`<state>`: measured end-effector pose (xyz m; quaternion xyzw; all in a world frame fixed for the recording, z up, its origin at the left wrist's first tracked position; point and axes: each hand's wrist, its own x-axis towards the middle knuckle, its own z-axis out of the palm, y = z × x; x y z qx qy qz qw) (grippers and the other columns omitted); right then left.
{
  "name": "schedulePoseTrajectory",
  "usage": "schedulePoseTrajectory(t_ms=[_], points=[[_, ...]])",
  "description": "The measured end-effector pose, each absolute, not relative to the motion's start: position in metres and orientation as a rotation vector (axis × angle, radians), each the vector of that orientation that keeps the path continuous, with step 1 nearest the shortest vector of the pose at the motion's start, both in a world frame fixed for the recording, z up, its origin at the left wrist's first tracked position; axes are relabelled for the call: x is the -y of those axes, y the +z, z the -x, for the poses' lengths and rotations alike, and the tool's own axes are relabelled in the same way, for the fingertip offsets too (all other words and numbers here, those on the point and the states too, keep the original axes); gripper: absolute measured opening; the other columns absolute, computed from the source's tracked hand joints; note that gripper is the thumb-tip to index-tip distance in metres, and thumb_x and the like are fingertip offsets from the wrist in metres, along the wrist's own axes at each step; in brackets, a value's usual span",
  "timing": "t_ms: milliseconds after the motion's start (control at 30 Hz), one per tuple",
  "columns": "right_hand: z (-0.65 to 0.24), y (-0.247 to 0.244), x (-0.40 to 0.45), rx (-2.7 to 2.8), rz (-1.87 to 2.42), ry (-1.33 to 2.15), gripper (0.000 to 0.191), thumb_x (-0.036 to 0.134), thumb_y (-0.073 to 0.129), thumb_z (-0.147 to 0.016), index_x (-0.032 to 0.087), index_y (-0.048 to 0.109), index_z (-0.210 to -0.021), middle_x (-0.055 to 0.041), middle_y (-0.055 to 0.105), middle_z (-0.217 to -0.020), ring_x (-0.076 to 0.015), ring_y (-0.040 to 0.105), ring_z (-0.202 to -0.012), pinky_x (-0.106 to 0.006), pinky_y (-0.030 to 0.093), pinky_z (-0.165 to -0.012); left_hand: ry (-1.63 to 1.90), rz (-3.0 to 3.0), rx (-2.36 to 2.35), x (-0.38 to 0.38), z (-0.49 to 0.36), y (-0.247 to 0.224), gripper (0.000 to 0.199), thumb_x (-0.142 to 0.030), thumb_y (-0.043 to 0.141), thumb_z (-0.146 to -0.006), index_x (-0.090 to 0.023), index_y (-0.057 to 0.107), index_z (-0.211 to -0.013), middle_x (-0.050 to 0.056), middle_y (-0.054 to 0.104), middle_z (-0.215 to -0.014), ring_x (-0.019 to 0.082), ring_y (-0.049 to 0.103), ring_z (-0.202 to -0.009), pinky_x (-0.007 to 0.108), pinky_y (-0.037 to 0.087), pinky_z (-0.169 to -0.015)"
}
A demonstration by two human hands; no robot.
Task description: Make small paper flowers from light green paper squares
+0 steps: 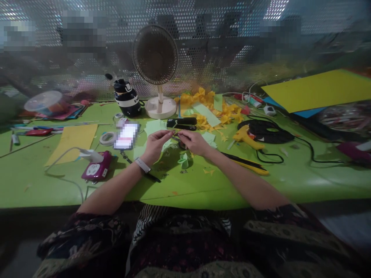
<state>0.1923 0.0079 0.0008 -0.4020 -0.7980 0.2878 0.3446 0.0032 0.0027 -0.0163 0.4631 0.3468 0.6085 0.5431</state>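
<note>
a small dark piece (175,138), too blurred to identify, sits at my fingertips above the middle of a green table (199,189). my left hand (158,144) is nearly closed, thumb and forefinger pinching one side of it; my right hand (194,143), fingers curled in, pinches the other. a pale green paper flower (183,161) stands just below my hands, with green paper slips (155,126) behind them and a black stapler (182,123) just beyond. a phone (126,136) and a roll of tape (107,138) lie to the left, near a purple power adapter (97,168). to the right are a yellow glue gun (247,137) and a black-and-yellow cutter (249,165), the latter partly behind my forearm. farther back, yellow paper flowers (199,99) are heaped beside a white-based fan (160,108), and a dark bottle (127,101) stands upright at the fan's left.
</note>
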Motion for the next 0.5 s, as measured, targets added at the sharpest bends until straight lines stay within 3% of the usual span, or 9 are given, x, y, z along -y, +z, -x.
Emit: schedulePoseTrajectory(t_ms=[500], points=[[-0.1931, -0.0030, -0.0100, 2.073, 1.017, 0.802, 0.037, 0.037, 0.051, -0.100, 0.013, 0.074, -0.116, -0.0078, 0.073, -0.082, -0.0180, 0.065, -0.069, -0.033, 0.053, -0.069, 1.412, -1.014, -0.778, -0.0020, -0.0037, -0.0190, 0.024, -0.032, 0.093, -0.063, -0.019, 0.081, -0.080, 0.004, 0.079, -0.085, 0.013, 0.071, -0.082, 0.028, 0.054, -0.089]])
